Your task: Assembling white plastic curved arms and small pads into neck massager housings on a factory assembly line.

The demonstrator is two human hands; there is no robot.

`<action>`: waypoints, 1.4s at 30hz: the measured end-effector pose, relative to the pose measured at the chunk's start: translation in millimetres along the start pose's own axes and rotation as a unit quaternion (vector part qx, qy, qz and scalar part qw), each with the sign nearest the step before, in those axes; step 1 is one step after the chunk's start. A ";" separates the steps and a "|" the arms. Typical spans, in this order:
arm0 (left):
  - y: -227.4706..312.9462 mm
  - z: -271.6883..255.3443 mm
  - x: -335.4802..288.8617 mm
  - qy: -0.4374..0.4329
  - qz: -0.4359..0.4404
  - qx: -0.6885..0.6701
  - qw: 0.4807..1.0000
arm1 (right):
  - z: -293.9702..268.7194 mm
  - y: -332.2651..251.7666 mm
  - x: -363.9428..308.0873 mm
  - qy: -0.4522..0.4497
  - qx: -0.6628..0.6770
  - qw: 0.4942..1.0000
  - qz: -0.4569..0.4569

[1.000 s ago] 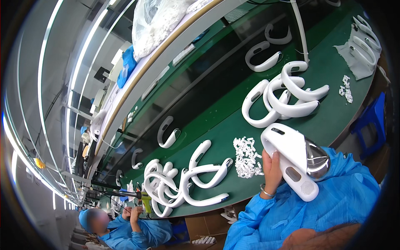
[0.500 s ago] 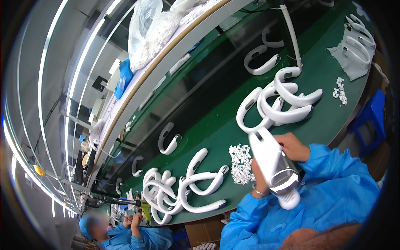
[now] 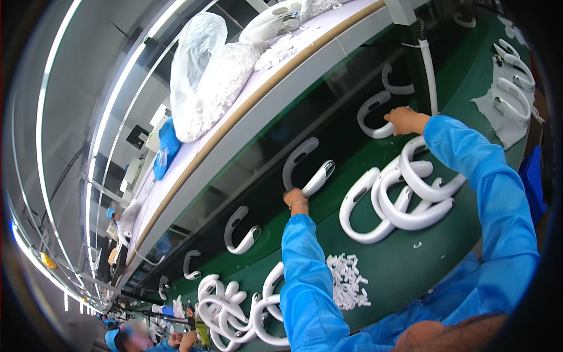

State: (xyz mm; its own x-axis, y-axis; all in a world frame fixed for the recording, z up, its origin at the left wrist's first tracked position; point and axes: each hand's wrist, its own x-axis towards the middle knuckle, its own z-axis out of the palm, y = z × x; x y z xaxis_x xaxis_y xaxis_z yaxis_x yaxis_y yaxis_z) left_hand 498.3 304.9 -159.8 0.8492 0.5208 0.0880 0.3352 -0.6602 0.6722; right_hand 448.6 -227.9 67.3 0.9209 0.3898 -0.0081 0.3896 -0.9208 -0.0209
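My left hand (image 3: 295,198), arm stretched forward, is closed round the bend of a white C-shaped plastic shell (image 3: 319,179) with a shiny tip, over the dark strip along the back of the green table. Farther right, my right hand (image 3: 406,119) reaches to the same strip, its fingers closed at the near end of another white C-shaped shell (image 3: 372,114). Between my forearms lies a heap of overlapping white shells (image 3: 387,193). Beside my left sleeve is a pile of small white plastic parts (image 3: 347,280).
More shells (image 3: 240,234) lie spaced along the strip, and another heap (image 3: 229,314) sits at the left. A raised shelf (image 3: 281,76) carries a clear bag (image 3: 205,82) of small white parts. A white post (image 3: 430,76) stands at the back. A co-worker (image 3: 141,337) sits lower left.
Both hands held a white shell close to my body. They have moved apart and forward to the dark strip, left hand with one shell, right hand at another. The view has shifted.
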 end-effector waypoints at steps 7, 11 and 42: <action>210.6 16.8 -96.5 0.131 0.225 0.037 0.965 | 126.1 105.2 23.3 -0.018 -0.091 0.994 0.057; 266.7 -41.2 -158.0 -0.327 0.001 -0.261 0.908 | 69.2 73.4 33.1 0.077 -0.043 0.996 -0.026; 188.1 -160.5 -520.0 -0.297 -0.113 -0.561 0.764 | 103.5 -140.4 -310.0 0.258 0.242 0.925 -0.137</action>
State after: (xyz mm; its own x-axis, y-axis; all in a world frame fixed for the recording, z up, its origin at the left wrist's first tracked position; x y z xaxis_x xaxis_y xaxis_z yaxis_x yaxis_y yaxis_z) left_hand 54.3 -3.1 38.8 0.9684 -0.0040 -0.2492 0.2225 0.4643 0.8573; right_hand 106.9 -217.8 -30.7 0.7222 0.4333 0.5391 0.6719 -0.6245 -0.3982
